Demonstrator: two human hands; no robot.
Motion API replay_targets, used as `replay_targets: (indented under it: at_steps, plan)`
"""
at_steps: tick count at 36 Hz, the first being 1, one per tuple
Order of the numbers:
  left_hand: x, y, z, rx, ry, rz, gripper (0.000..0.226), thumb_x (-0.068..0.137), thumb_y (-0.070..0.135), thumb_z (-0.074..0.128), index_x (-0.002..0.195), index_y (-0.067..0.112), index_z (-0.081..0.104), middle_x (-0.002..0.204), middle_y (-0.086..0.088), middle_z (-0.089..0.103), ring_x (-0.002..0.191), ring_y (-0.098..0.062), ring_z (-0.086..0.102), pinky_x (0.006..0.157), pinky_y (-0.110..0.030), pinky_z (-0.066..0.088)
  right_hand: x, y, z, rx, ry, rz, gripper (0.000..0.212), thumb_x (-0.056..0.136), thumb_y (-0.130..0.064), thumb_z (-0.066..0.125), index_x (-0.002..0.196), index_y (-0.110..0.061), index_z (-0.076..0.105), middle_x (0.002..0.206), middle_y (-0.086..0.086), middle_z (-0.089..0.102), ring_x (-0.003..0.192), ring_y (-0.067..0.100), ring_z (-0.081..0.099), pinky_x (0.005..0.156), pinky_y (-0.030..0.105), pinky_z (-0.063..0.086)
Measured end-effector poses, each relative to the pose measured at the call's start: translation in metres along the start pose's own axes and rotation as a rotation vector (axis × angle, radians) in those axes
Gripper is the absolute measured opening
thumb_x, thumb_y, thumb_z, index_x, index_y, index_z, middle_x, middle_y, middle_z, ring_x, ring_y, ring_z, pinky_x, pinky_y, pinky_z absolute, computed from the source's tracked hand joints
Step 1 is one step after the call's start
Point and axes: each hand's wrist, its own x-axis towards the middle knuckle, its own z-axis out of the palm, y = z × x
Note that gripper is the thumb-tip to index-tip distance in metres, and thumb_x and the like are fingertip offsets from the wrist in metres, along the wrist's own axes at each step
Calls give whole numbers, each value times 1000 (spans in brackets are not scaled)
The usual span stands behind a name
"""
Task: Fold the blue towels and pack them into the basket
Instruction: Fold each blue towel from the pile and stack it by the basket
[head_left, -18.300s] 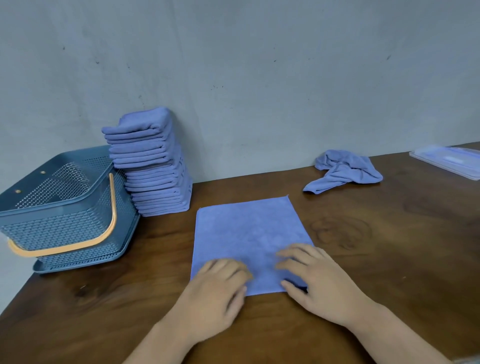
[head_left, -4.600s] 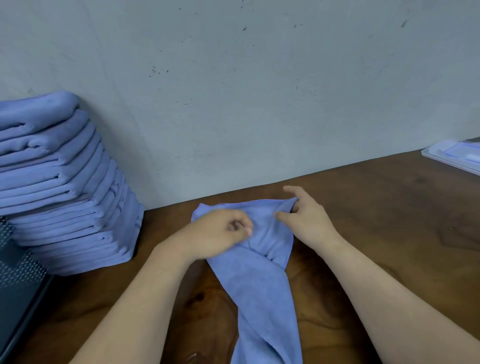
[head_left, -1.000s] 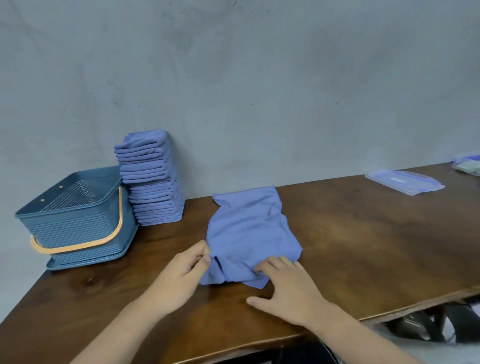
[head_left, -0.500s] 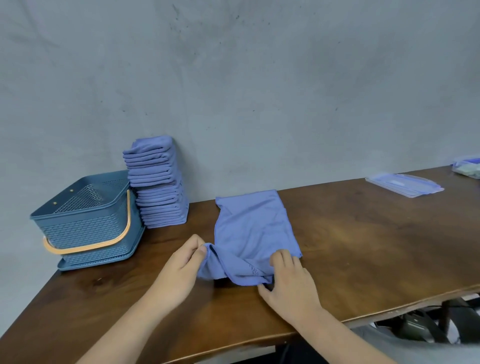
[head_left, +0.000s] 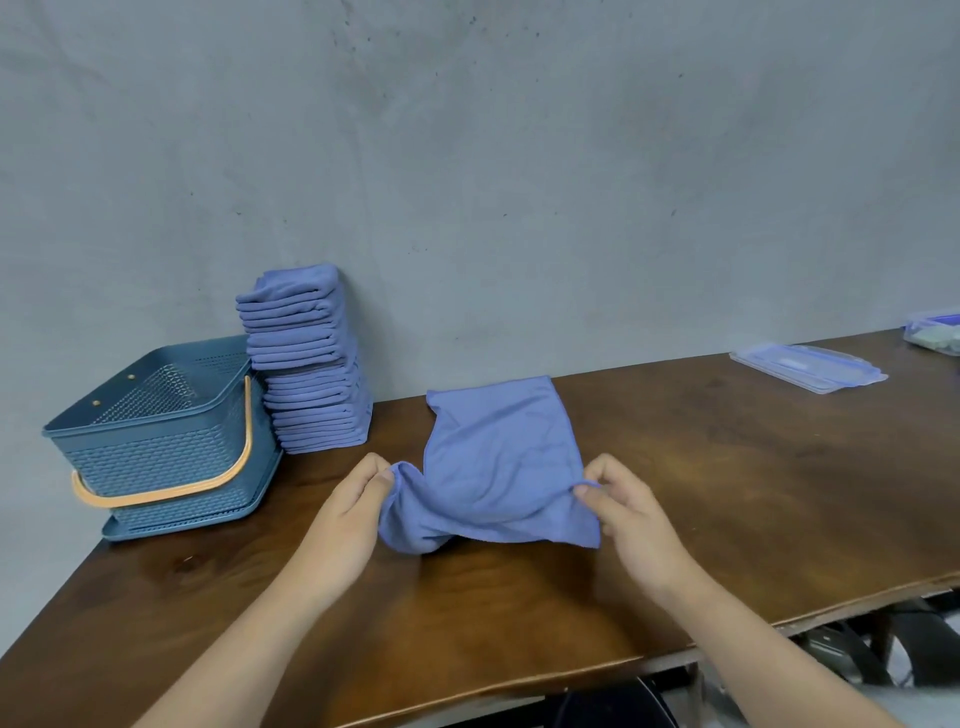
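Left hand (head_left: 345, 512) and right hand (head_left: 631, 514) each pinch a near corner of one towel (head_left: 498, 452) mid-table (head_left: 727, 493); one basket (head_left: 156, 457) and one stack of folded towels (head_left: 311, 374) sit at the far left corner

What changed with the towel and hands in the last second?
The left hand and right hand lay on the towel; now they pinch its near corners and have lifted its near edge off the table. The folded stack, basket and lid stayed put.
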Motion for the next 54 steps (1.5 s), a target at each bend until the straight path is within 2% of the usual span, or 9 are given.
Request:
replay_targets:
  at_steps: [6, 13, 25, 32, 35, 38, 42, 47, 54]
  plan:
    - [-1, -5, -6, -103, -112, -92, 41, 112, 16, 42, 72, 22, 35, 70, 1, 31, 65, -15, 28, 65, -39, 24, 3, -17, -15, 223, 57, 54, 26, 107, -14, 52, 85, -6, 40, 83, 13, 48, 66, 21, 48, 59, 32, 38]
    - [3, -8, -9, -112, -179, -114, 38, 113, 25, 42, 80, 9, 33, 69, -8, 27, 54, -20, 27, 48, -31, 25, 12, -16, -9, 237, 115, 55, 28, 109, -19, 54, 93, 1, 44, 82, 12, 48, 72, 24, 45, 66, 36, 37]
    - [102, -25, -5, 20, 0, -90, 40, 110, 21, 45, 71, 21, 38, 75, 2, 37, 73, -17, 35, 73, -39, 27, 111, 12, -10, -75, 281, 35, 27, 109, -32, 57, 94, -13, 65, 97, 19, 68, 78, 16, 57, 74, 38, 45]
    - [224, -69, 2, 202, 95, -144, 31, 103, 32, 50, 81, 12, 57, 76, -4, 58, 78, -18, 54, 71, -39, 37, 219, 60, -23, -361, 319, 132, 28, 103, -44, 55, 86, -25, 66, 76, -6, 68, 73, 17, 61, 67, 36, 44]
    - [252, -90, 14, 499, 225, -185, 33, 110, 43, 40, 92, 19, 54, 89, -3, 63, 93, -27, 61, 76, -41, 42, 253, 88, -22, -533, 251, 222, 25, 105, -47, 53, 117, -28, 65, 103, -14, 70, 103, 20, 68, 77, 37, 48]
    - [253, -103, 36, 774, 268, 15, 30, 111, 45, 38, 104, 22, 55, 103, -1, 62, 101, -30, 56, 83, -45, 46, 265, 114, -16, -833, 156, 211, 50, 105, -44, 55, 150, -24, 46, 138, 0, 54, 126, 28, 54, 93, 43, 49]
    - [233, -111, 75, 815, 47, 297, 32, 106, 48, 43, 122, 27, 61, 120, 8, 65, 114, -21, 57, 99, -42, 45, 254, 132, 5, -1060, 16, -31, 47, 100, -45, 45, 140, -25, 58, 138, -2, 57, 124, 27, 56, 96, 44, 50]
    - [208, -134, 100, 920, -345, 99, 68, 105, 69, 27, 165, 37, 25, 174, 15, 19, 162, -12, 7, 131, -46, 3, 227, 147, 25, -1197, -314, -1, 73, 98, -72, 23, 161, -38, 35, 170, -9, 28, 159, 18, 20, 128, 46, 17]
    - [160, -131, 97, 972, -423, -25, 73, 104, 74, 17, 166, 46, -7, 173, 17, -21, 160, -11, -23, 130, -48, -13, 186, 124, 19, -1209, -458, 98, 72, 103, -75, 20, 166, -47, 0, 175, -13, -12, 161, 10, -15, 131, 43, -8]
